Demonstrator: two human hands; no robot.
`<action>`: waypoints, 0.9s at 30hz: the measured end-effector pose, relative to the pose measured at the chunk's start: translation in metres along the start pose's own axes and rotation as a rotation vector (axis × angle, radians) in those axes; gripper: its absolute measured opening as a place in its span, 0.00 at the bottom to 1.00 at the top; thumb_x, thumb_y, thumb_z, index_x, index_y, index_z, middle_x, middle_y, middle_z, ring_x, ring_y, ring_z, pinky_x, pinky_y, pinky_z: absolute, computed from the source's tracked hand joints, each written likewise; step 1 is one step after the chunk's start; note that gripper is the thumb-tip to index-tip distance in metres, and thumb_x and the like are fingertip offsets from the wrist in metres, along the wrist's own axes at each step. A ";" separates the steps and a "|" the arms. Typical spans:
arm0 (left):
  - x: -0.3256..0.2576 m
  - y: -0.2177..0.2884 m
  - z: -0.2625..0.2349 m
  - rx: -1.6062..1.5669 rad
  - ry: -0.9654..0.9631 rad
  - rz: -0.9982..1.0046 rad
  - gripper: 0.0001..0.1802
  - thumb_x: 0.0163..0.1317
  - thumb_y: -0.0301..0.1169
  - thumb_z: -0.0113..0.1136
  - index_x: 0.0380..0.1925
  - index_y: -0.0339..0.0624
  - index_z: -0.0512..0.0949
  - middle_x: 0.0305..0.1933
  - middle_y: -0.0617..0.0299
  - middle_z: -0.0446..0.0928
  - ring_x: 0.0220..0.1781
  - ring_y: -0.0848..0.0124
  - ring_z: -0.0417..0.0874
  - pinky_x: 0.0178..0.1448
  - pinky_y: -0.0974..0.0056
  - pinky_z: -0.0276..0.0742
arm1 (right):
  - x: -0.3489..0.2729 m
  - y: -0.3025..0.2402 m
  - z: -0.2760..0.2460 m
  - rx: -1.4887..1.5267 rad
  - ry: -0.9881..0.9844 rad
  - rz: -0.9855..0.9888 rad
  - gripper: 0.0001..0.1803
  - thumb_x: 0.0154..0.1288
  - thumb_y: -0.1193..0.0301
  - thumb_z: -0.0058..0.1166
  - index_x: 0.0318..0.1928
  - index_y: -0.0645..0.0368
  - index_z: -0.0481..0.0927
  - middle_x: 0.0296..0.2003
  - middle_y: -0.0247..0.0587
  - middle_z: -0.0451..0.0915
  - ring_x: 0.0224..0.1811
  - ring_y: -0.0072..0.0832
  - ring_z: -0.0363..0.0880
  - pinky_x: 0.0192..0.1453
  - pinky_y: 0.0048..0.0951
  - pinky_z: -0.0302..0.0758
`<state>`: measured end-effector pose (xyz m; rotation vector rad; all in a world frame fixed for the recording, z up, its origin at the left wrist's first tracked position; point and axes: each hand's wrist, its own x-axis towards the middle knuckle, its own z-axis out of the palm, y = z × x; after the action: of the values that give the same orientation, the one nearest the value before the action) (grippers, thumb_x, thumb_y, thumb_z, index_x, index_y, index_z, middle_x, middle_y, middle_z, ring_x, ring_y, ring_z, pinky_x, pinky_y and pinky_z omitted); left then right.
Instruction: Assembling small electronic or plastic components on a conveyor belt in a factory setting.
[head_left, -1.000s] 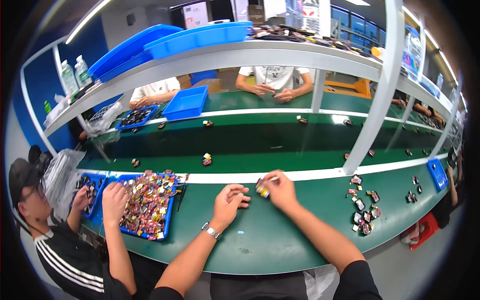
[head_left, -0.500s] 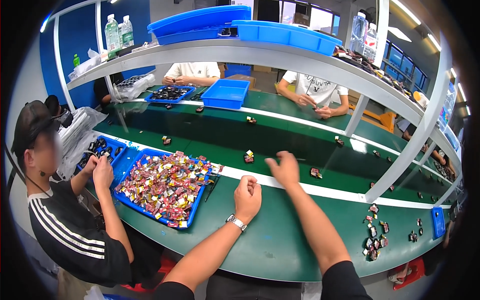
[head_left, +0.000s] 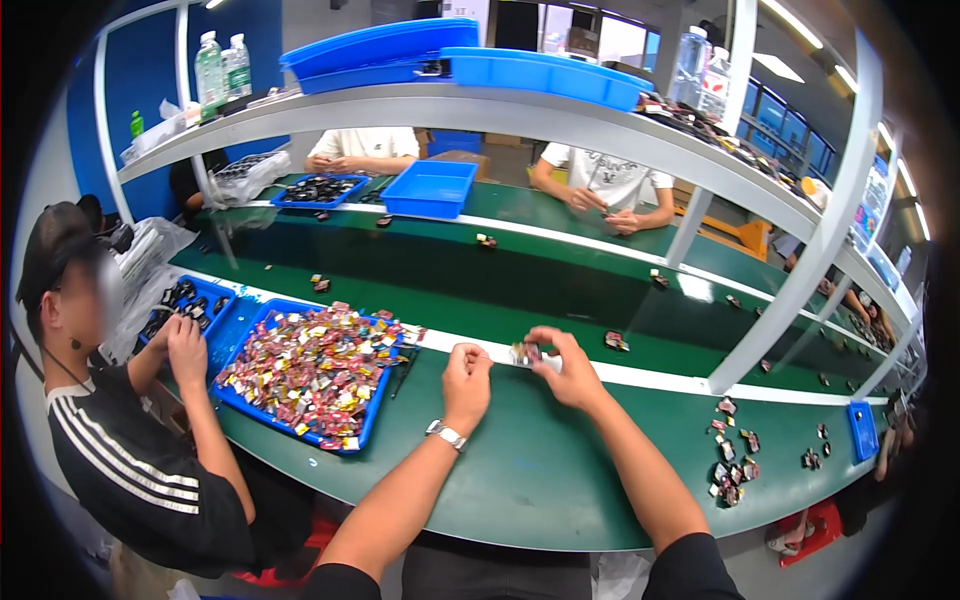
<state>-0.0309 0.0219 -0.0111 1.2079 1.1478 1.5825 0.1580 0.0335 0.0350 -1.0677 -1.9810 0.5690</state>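
Observation:
My right hand (head_left: 570,374) pinches a small black part with reddish and pale tabs (head_left: 523,353) between thumb and fingers, over the white edge strip of the green belt. Motion blurs the part. A little to its left, my left hand (head_left: 466,388) is curled closed, its fingertips together; whatever they may hold cannot be made out. Left of that hand, a blue tray (head_left: 366,436) is heaped with small red, white and yellow pieces. Another similar part (head_left: 616,341) lies on the belt to the right of my right hand.
A co-worker (head_left: 120,420) sits at my left, hands beside a blue tray of black parts (head_left: 185,305). Loose parts (head_left: 733,470) lie in a cluster at the right of the green table. A grey shelf (head_left: 480,107) spans the far side, where two other people work near a blue tray (head_left: 430,190).
My right hand has taken the small part off the belt and drawn it back toward my left hand. My left hand stays closed. The view has shifted slightly.

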 end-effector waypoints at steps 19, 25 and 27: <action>-0.022 0.028 0.017 -0.207 -0.802 -0.441 0.21 0.74 0.27 0.42 0.65 0.34 0.64 0.52 0.51 0.76 0.48 0.67 0.83 0.52 0.65 0.85 | -0.078 -0.027 -0.041 -0.300 -0.069 -0.247 0.15 0.54 0.80 0.60 0.44 0.55 0.82 0.58 0.35 0.73 0.61 0.40 0.69 0.61 0.40 0.72; -0.022 0.022 0.016 -0.193 -0.799 -0.403 0.19 0.74 0.25 0.41 0.62 0.33 0.66 0.53 0.51 0.76 0.49 0.67 0.83 0.54 0.64 0.84 | -0.076 -0.030 -0.038 -0.318 -0.100 -0.210 0.10 0.52 0.76 0.64 0.37 0.56 0.80 0.57 0.35 0.73 0.61 0.37 0.69 0.61 0.40 0.71; -0.022 0.020 0.016 -0.202 -0.789 -0.422 0.17 0.74 0.25 0.41 0.60 0.32 0.67 0.52 0.51 0.76 0.49 0.68 0.83 0.55 0.64 0.84 | -0.075 -0.026 -0.040 -0.280 -0.101 -0.199 0.10 0.52 0.76 0.64 0.36 0.57 0.80 0.56 0.35 0.73 0.61 0.36 0.70 0.60 0.39 0.72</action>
<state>-0.0118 -0.0015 0.0050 1.1885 0.6406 0.7572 0.2027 -0.0428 0.0439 -1.0049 -2.2726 0.2468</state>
